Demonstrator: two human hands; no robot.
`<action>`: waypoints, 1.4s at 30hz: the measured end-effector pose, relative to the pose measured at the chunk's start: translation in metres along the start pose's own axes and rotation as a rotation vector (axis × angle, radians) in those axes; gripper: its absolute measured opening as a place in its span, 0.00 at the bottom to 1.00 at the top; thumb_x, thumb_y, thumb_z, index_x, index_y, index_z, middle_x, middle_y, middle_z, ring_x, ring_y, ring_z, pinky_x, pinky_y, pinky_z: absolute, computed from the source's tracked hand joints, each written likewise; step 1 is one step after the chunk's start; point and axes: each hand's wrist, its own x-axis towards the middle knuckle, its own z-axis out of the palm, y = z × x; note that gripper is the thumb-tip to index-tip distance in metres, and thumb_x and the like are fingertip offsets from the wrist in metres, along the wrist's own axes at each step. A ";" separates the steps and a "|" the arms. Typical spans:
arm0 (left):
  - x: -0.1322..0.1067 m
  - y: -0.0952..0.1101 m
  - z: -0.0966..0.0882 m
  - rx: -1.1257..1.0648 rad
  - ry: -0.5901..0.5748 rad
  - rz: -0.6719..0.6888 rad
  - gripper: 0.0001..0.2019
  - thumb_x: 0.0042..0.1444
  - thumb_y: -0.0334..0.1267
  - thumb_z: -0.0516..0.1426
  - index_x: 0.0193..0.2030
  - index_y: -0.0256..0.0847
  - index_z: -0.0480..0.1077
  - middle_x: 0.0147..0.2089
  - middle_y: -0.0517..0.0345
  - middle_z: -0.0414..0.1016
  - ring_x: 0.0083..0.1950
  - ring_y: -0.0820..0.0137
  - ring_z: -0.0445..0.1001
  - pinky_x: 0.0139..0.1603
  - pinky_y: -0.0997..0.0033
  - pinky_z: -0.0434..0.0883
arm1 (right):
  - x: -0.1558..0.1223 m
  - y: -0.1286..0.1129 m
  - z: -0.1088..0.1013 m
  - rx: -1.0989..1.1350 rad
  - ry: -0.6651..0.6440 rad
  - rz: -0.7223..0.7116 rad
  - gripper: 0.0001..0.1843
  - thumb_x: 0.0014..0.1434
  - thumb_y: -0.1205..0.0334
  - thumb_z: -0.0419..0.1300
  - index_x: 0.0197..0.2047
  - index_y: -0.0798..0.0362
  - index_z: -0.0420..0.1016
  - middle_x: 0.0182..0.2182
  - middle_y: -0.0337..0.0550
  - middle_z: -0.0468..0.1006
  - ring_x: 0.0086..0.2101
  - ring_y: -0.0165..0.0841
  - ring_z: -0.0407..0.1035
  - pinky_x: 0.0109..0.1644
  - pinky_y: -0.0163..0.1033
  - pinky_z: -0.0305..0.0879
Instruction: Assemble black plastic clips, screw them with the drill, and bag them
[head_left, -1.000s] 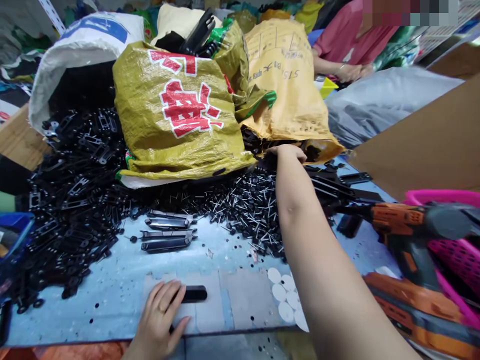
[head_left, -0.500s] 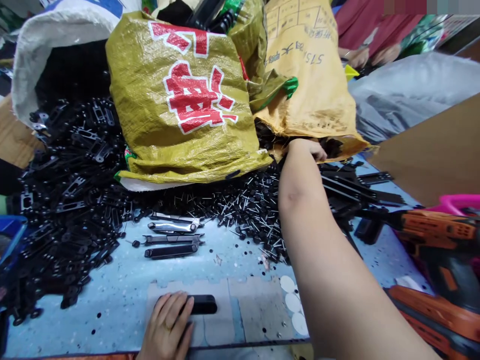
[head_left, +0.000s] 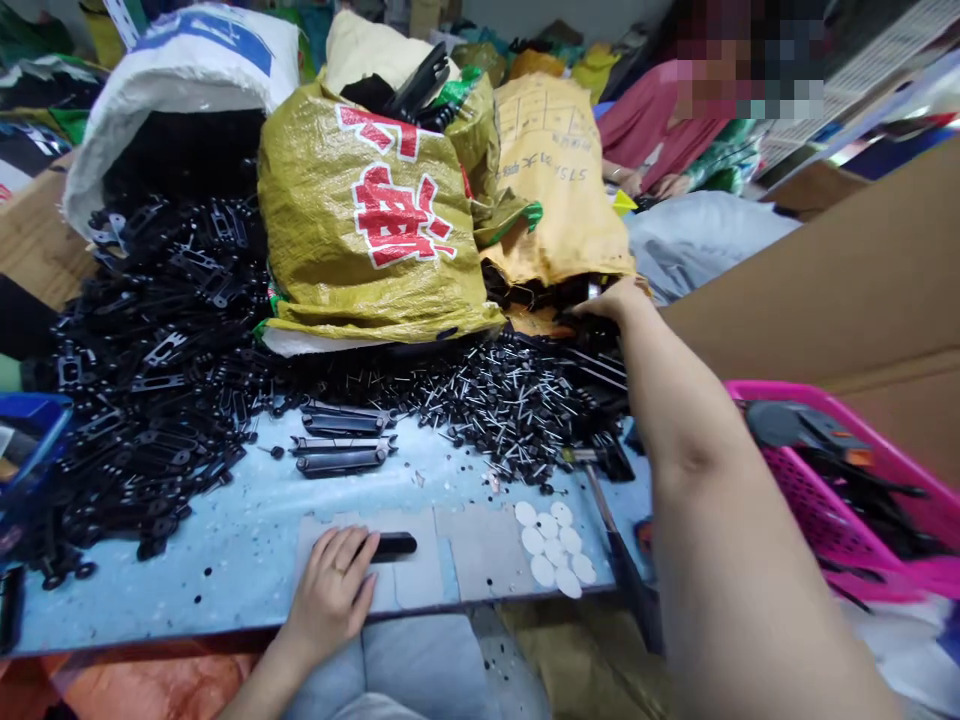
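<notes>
My left hand lies over one end of a glossy black bar-shaped part, with its fingers curled on it. That part rests on a pale sheet at the table's front edge. My right arm stretches forward, and my right hand is at the mouth of an orange-yellow woven sack. Dark pieces show in that mouth; the fingertips are partly hidden among them. Below lies a heap of black-headed pins with metal shafts. Black two-legged assemblies lie in a row in mid-table.
Black slotted parts spill from a white sack at left. An olive sack stands in the middle. White discs and a hammer lie at right, near a pink basket and cardboard. A co-worker sits behind.
The view has shifted, showing more of the background and floor. My right hand has moved toward the right corner of the sack's mouth. My left hand stays on the black part.
</notes>
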 end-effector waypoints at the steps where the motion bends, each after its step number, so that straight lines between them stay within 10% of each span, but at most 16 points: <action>1: -0.001 0.000 0.000 -0.002 0.003 0.008 0.22 0.59 0.31 0.51 0.61 0.37 0.60 0.53 0.43 0.72 0.55 0.60 0.70 0.57 0.53 0.65 | -0.012 0.003 -0.006 0.016 -0.021 -0.026 0.58 0.41 0.45 0.68 0.59 0.81 0.51 0.46 0.81 0.66 0.48 0.49 0.66 0.40 0.44 0.61; 9: 0.013 -0.001 -0.011 0.083 -0.177 0.011 0.17 0.60 0.28 0.48 0.56 0.37 0.65 0.44 0.46 0.73 0.46 0.62 0.71 0.45 0.59 0.68 | -0.152 -0.006 -0.004 -0.055 -0.010 -0.387 0.39 0.46 0.51 0.66 0.56 0.59 0.55 0.43 0.56 0.73 0.40 0.45 0.70 0.41 0.44 0.62; 15: 0.017 0.013 -0.020 0.154 -0.245 0.060 0.19 0.60 0.25 0.44 0.54 0.37 0.66 0.39 0.48 0.72 0.40 0.64 0.71 0.39 0.63 0.67 | -0.190 0.006 0.010 -0.046 0.110 -0.488 0.31 0.52 0.42 0.61 0.48 0.59 0.65 0.48 0.60 0.68 0.49 0.49 0.63 0.44 0.46 0.62; 21: 0.006 0.014 -0.021 0.233 -0.250 0.050 0.18 0.60 0.25 0.46 0.54 0.36 0.66 0.39 0.48 0.72 0.40 0.64 0.71 0.39 0.64 0.66 | -0.227 0.017 -0.024 -0.045 0.169 -0.341 0.28 0.62 0.41 0.47 0.49 0.59 0.65 0.34 0.57 0.75 0.35 0.45 0.70 0.36 0.44 0.61; 24: 0.004 0.011 -0.020 0.237 -0.281 0.008 0.16 0.60 0.26 0.47 0.53 0.37 0.66 0.40 0.49 0.72 0.41 0.64 0.71 0.41 0.65 0.66 | -0.275 0.010 -0.033 -0.029 0.137 -0.558 0.28 0.61 0.38 0.45 0.43 0.55 0.67 0.35 0.53 0.75 0.33 0.42 0.70 0.34 0.41 0.59; 32: 0.029 0.022 -0.014 0.044 -0.422 -0.001 0.16 0.62 0.38 0.50 0.56 0.36 0.63 0.46 0.47 0.71 0.48 0.61 0.69 0.48 0.62 0.65 | -0.420 -0.027 0.039 0.090 -0.204 -1.362 0.20 0.67 0.48 0.44 0.41 0.54 0.67 0.37 0.48 0.72 0.36 0.36 0.67 0.38 0.38 0.57; 42: 0.039 0.034 -0.021 -0.002 -0.474 0.004 0.32 0.49 0.63 0.55 0.50 0.38 0.62 0.48 0.45 0.69 0.50 0.54 0.68 0.48 0.57 0.65 | -0.439 -0.031 0.069 0.090 0.057 -1.262 0.20 0.67 0.49 0.43 0.40 0.54 0.68 0.34 0.45 0.70 0.35 0.34 0.63 0.36 0.38 0.49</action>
